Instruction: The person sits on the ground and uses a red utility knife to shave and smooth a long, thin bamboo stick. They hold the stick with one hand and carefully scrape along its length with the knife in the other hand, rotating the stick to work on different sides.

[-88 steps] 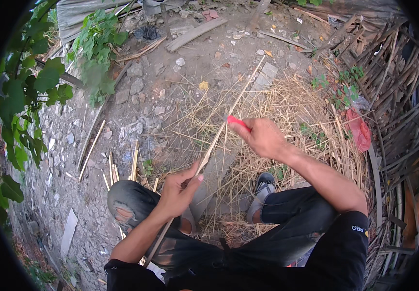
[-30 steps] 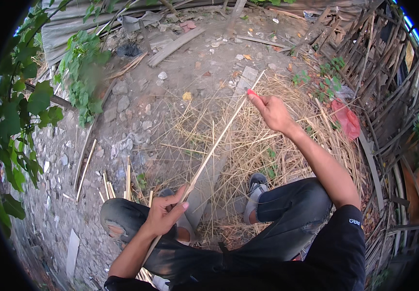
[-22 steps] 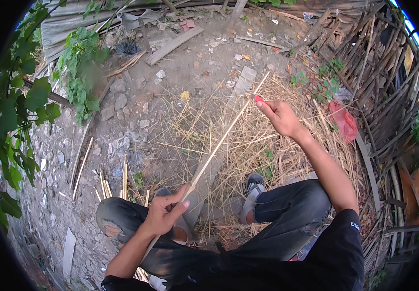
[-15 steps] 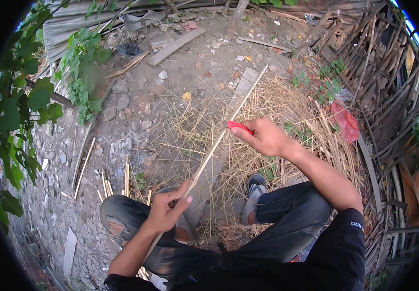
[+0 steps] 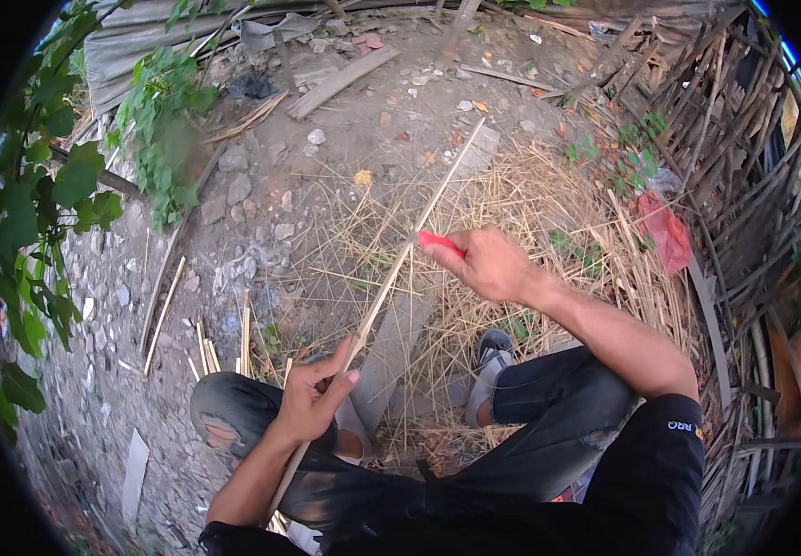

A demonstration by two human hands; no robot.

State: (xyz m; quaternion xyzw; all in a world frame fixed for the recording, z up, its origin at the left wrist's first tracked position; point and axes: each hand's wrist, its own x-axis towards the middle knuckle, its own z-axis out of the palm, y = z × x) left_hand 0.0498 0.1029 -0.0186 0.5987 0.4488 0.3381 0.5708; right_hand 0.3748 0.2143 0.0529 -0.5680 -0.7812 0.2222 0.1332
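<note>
A long pale bamboo strip slants from beside my left thigh up and away toward the far middle. My left hand is closed around its lower part, above my left knee. In my right hand is a red-handled knife, its working end against the strip around the middle. Most of the blade is hidden or too small to make out. The strip's far end stands free above the ground.
Thin shavings cover the ground ahead and right. A flat board lies between my feet. Several cut strips stand by my left knee. A stick fence rises at the right; leafy vines hang at the left.
The strip's far end has swung to the left. My right hand and the knife have shifted left with it. My left hand keeps its hold, slightly lower.
</note>
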